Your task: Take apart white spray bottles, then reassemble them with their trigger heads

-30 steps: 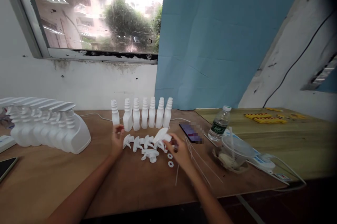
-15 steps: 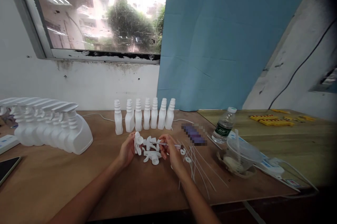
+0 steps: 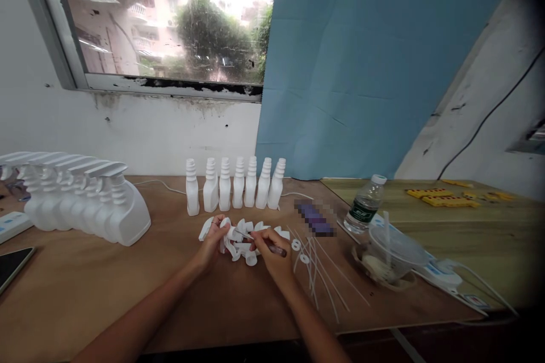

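Note:
My left hand [image 3: 213, 245] is closed around a white spray trigger head [image 3: 225, 232] above the brown table. A screwdriver [image 3: 277, 250] with a dark-ended handle is gripped in my right hand [image 3: 272, 252], its thin shaft pointing left to the held trigger head. Whether the tip touches it is too small to tell. More white trigger heads [image 3: 251, 258] lie beneath and between the hands, partly hidden by them. Two small white rings [image 3: 304, 259] and several thin white tubes [image 3: 327, 278] are just right of my right hand.
Several white bottles [image 3: 225, 187] stand upright near the wall. Assembled spray bottles [image 3: 131, 218] form a row at the left, beside a phone [image 3: 12, 266]. At the right are a water bottle [image 3: 364, 204], a plastic bowl [image 3: 398, 246], a power strip [image 3: 443, 278] and yellow pieces [image 3: 447, 198].
My left hand has turned the trigger head so that it points another way. My right hand has moved slightly, bringing the screwdriver to the trigger head at a steeper tilt.

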`<state>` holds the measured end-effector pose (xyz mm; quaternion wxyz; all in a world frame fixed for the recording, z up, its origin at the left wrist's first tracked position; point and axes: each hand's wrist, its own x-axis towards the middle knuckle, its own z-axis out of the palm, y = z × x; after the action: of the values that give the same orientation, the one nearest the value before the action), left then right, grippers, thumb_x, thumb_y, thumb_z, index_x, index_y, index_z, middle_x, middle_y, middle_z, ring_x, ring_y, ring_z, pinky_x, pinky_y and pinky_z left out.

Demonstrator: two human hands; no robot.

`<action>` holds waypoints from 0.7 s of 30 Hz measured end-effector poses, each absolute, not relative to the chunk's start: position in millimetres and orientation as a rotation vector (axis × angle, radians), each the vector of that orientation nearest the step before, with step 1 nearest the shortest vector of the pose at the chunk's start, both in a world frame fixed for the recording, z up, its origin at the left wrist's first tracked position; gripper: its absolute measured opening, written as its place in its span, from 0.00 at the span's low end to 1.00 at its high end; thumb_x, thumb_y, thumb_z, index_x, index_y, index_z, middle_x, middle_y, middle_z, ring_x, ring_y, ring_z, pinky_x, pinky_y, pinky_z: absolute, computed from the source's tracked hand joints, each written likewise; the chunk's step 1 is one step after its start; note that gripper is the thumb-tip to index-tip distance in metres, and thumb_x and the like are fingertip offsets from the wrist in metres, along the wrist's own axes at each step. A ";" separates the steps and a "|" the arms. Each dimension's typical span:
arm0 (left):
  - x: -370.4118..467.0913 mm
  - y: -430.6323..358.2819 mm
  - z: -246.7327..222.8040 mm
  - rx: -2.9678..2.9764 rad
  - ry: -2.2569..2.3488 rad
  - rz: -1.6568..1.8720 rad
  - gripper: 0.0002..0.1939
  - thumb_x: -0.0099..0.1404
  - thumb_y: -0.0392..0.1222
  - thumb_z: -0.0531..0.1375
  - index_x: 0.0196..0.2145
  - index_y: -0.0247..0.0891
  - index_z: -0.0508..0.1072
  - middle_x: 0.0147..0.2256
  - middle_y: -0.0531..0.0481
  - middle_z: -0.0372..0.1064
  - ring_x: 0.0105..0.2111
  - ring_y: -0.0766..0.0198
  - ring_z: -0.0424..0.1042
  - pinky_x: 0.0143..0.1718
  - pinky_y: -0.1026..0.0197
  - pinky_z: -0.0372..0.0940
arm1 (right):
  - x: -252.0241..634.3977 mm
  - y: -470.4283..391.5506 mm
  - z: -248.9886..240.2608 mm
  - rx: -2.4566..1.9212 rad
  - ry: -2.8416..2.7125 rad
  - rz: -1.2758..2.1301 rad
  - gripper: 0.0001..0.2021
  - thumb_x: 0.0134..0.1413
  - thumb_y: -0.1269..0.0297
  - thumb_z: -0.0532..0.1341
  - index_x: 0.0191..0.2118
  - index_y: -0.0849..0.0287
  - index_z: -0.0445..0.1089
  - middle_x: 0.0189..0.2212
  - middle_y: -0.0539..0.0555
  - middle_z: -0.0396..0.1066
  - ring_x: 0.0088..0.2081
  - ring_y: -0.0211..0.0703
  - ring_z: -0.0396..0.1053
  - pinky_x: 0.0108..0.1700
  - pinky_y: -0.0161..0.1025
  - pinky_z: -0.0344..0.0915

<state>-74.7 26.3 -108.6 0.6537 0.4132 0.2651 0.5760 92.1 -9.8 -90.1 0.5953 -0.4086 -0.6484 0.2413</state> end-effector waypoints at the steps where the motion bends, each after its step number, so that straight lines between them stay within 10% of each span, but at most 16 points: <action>1: -72.6 24.5 -110.0 0.950 0.594 1.303 0.22 0.57 0.51 0.65 0.38 0.42 0.57 0.33 0.57 0.65 0.21 0.73 0.64 0.16 0.71 0.59 | 92.3 -10.3 -90.5 -0.958 -1.506 0.511 0.16 0.58 0.60 0.60 0.20 0.58 0.66 0.19 0.50 0.70 0.23 0.38 0.68 0.28 0.34 0.63; 10: -63.6 16.7 -114.6 1.048 0.622 1.306 0.26 0.56 0.57 0.64 0.39 0.44 0.53 0.34 0.57 0.64 0.22 0.72 0.65 0.19 0.70 0.60 | 92.9 -13.5 -95.1 -0.929 -1.640 0.288 0.13 0.58 0.63 0.56 0.23 0.55 0.68 0.20 0.53 0.73 0.24 0.43 0.71 0.32 0.40 0.67; 21: -71.1 21.2 -114.4 1.088 0.748 1.151 0.21 0.58 0.57 0.63 0.34 0.41 0.58 0.17 0.63 0.60 0.10 0.74 0.53 0.10 0.71 0.44 | 97.5 -9.2 -91.2 -0.913 -1.493 0.868 0.17 0.60 0.59 0.55 0.21 0.57 0.63 0.15 0.48 0.70 0.16 0.37 0.67 0.22 0.34 0.62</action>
<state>-71.1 21.2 -114.4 0.6405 0.4773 0.3279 0.5045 97.5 -9.2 -91.2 0.5598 -0.3873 -0.6332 0.3684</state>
